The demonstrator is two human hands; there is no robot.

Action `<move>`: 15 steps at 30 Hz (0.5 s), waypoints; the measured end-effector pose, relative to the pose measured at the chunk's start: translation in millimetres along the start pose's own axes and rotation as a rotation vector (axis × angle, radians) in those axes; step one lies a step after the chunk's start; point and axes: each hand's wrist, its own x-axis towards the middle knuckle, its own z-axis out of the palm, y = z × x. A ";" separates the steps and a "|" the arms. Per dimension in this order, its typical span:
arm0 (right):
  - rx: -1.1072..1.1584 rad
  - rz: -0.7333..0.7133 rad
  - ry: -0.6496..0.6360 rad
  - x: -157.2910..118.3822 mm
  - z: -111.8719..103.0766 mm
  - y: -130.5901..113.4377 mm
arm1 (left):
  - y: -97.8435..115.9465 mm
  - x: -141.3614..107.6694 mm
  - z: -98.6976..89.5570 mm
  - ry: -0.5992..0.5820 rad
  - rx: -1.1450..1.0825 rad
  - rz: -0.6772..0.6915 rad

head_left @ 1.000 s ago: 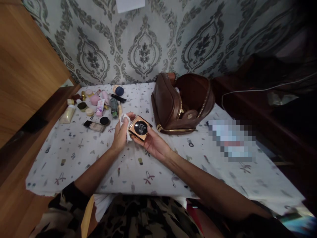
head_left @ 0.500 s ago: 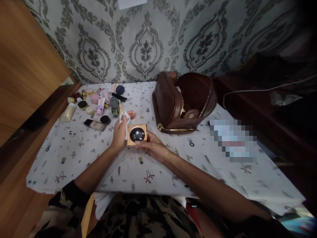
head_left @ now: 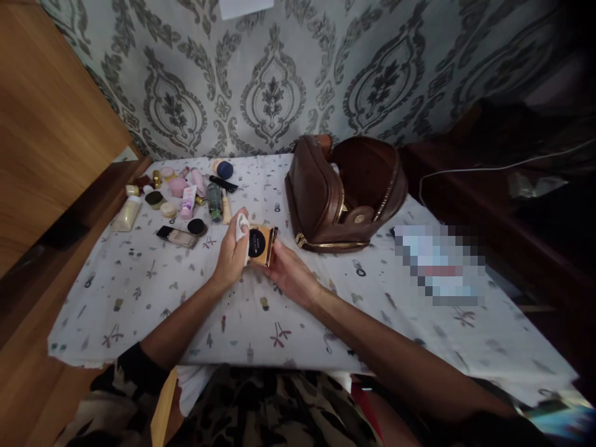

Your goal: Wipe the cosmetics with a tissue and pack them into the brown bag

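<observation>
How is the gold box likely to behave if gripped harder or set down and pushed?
The gold box probably feels fairly stiff, since its face looks flat and its edges straight. The shiny side suggests it might slip a little under the fingers. Being squarish, it would likely slide rather than roll.

Left of the brown bag (head_left: 314, 192), your right hand (head_left: 293, 276) is gripping a gold box (head_left: 258, 243), your left hand (head_left: 228, 257) holding a white cloth (head_left: 243, 227) against it.
</observation>
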 end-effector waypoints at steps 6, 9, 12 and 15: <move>-0.157 -0.018 -0.084 -1.2 -3.1 11.5 | 0.7 -4.6 -2.8 -0.059 0.241 0.291; -0.222 -0.058 -0.021 0.8 -11.6 20.1 | 9.0 -11.1 -1.8 -0.210 0.362 0.557; -0.202 -0.054 0.096 3.0 -17.3 25.8 | 17.3 -16.9 1.6 -0.389 0.442 0.778; -0.174 -0.041 0.155 5.7 -17.1 23.4 | 19.1 -19.6 5.0 -0.502 0.488 0.848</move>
